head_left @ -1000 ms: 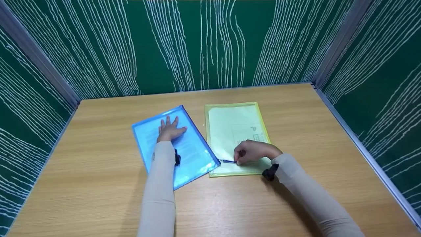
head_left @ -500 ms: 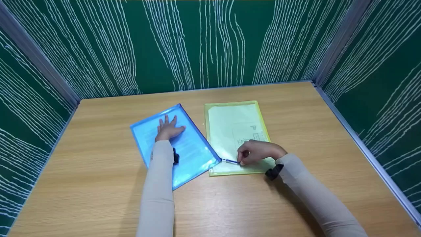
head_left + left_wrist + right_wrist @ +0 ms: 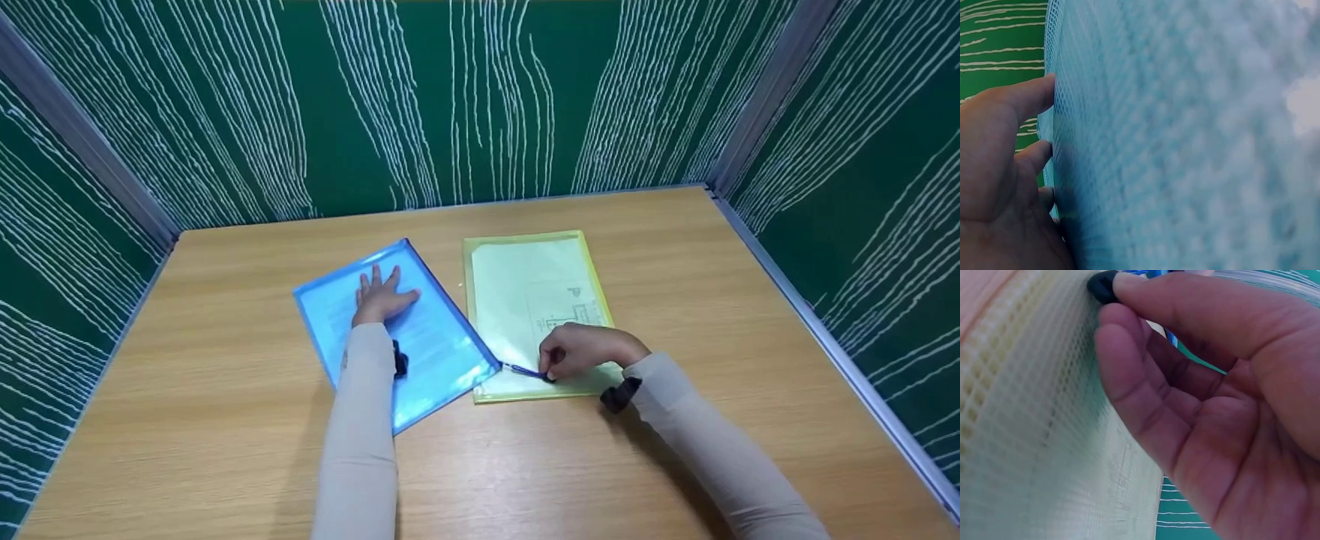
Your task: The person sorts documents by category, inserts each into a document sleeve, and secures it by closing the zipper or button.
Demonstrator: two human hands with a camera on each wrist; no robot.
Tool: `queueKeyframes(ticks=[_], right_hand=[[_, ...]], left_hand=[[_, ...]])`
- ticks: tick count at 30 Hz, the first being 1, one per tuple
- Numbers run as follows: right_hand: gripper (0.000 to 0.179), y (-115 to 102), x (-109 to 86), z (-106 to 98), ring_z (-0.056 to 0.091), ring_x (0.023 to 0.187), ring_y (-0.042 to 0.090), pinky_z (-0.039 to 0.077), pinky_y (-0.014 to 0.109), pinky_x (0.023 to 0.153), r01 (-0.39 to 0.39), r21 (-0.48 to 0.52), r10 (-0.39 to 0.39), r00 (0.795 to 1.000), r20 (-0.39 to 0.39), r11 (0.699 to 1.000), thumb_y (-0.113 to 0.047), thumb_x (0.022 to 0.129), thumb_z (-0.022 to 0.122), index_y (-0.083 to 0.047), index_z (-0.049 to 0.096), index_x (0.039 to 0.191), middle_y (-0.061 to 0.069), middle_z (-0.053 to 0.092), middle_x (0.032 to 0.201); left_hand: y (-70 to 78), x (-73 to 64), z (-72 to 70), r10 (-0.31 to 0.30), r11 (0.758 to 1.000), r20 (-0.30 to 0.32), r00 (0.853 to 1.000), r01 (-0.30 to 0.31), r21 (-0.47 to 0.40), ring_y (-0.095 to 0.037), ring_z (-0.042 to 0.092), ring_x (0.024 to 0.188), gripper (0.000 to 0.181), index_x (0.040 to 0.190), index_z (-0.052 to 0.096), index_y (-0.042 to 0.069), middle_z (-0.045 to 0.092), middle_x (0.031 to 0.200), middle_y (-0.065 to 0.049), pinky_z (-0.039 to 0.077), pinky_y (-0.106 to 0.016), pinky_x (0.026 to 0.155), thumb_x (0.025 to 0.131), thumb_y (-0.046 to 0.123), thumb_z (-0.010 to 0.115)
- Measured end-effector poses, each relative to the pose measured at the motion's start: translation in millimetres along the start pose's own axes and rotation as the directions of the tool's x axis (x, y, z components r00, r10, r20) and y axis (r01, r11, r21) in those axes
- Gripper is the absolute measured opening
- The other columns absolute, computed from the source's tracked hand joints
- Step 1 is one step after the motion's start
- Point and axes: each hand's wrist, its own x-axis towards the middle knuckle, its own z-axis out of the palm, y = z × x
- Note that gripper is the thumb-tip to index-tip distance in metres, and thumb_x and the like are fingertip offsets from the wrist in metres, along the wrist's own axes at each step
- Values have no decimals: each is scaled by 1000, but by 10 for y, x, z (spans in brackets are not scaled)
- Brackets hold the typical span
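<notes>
A blue mesh zip folder (image 3: pixel 442 360) lies tilted on the table, its lower right corner overlapping a yellow-edged mesh folder (image 3: pixel 510 292). Spread fingers of my left hand (image 3: pixel 382 300) rest flat on the blue folder's upper half; in the left wrist view, the fingertips (image 3: pixel 1044 90) touch its mesh. My right hand (image 3: pixel 585 349) is over the lower part of the yellow folder. Its thumb and finger pinch the dark end of a blue zip pull (image 3: pixel 523 370), which stretches from the blue folder's corner. The black tip (image 3: pixel 1102 287) shows at the thumb in the right wrist view.
Both folders lie on a wood-grain table (image 3: pixel 187 375). Green panels (image 3: pixel 345 150) with white wavy lines stand along its back and sides, joined by grey posts (image 3: pixel 772 97). Paper with printed drawings shows through the yellow folder.
My right hand has shifted slightly right, and more of the zip pull shows, with its dark end now visible below the fingers. The left hand stays flat on the blue folder.
</notes>
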Motion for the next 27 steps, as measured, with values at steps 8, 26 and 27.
queueKeyframes(ticks=[8,26,27], right_hand=[[18,-1,51,33,49,62,3,42,17,58,-23,1,23,1000,1,1000,1,83,60,-10,74,85,-2,72,80],[24,-71,72,-36,56,74,7,48,23,69,-103,-35,104,994,36,994,-10,89,56,-10,70,108,-2,67,86],[24,-72,60,-44,57,75,7,49,24,70,-113,-37,114,993,35,993,-11,90,56,-10,69,110,-2,67,88]], left_hand=[[-9,-40,25,-16,1000,-43,999,15,-25,-34,-24,145,77,156,11,23,-15,162,-9,-13,-53,118,94,50,49],[-123,56,99,90,969,-196,977,-131,-211,-38,0,149,53,147,40,10,26,158,-14,-2,-50,121,100,36,45],[-124,56,104,100,966,-204,974,-145,-216,-38,3,149,52,146,41,10,30,156,-13,0,-50,121,101,35,45]])
